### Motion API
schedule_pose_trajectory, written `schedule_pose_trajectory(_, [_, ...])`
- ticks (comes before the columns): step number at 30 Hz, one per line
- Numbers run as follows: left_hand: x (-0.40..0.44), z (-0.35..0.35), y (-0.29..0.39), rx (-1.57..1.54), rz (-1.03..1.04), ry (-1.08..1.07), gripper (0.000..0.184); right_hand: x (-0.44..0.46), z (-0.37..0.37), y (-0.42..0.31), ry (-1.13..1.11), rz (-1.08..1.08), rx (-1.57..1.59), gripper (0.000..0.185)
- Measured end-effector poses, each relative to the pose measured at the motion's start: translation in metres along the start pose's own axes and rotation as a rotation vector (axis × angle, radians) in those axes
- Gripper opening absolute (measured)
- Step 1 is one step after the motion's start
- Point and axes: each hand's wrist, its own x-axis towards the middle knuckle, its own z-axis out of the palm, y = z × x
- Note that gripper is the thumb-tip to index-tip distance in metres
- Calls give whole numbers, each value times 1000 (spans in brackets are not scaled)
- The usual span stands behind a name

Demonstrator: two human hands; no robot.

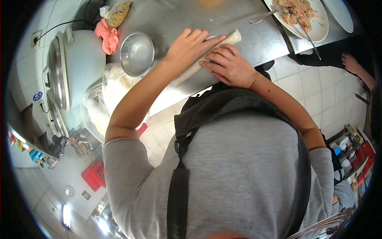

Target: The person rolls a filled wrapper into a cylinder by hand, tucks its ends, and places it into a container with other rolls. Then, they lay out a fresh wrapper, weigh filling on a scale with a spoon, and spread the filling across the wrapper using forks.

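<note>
A long, pale roll that looks like a rolled-up thin wrapper lies slantwise on the steel table, its far end toward the upper right. My left hand rests across its far side, fingers stretched out and slightly apart. On the near side, my right hand lies with spread, slightly bent fingers touching the roll. Both hands partly cover the roll's middle. To the left of my left hand stands a round metal bowl.
An oval plate of shredded filling, with utensils, stands at the upper right. A tied bag, pink cloth and large lidded pot are at left. The steel table's near edge is before me. Another person's hand shows at right.
</note>
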Motion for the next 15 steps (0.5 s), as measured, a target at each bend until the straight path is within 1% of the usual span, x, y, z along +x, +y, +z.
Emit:
schedule_pose_trajectory(2, [12,0,-3,-41,-12,45,85,0,-1,0,1,-4,-6,45])
schedule_pose_trajectory(5, [4,0,-5,57,-49,24,85,1,-1,0,6,-7,-1,46])
schedule_pose_trajectory(7, [-23,1,0,13,-100,-71,87,0,0,1,6,2,2,47])
schedule_pose_trajectory(10, [-52,-2,9,41,-84,-109,88,-1,2,2,12,16,7,48])
schedule_pose_trajectory(11, [-53,1,9,38,-83,-113,88,-1,1,3,8,11,8,48])
schedule_pose_trajectory(13, [-50,-3,7,-22,-151,-123,89,-1,1,0,1,-1,15,48])
schedule_pose_trajectory(15, [-50,-5,3,-19,-202,-147,89,0,-1,1,7,2,8,48])
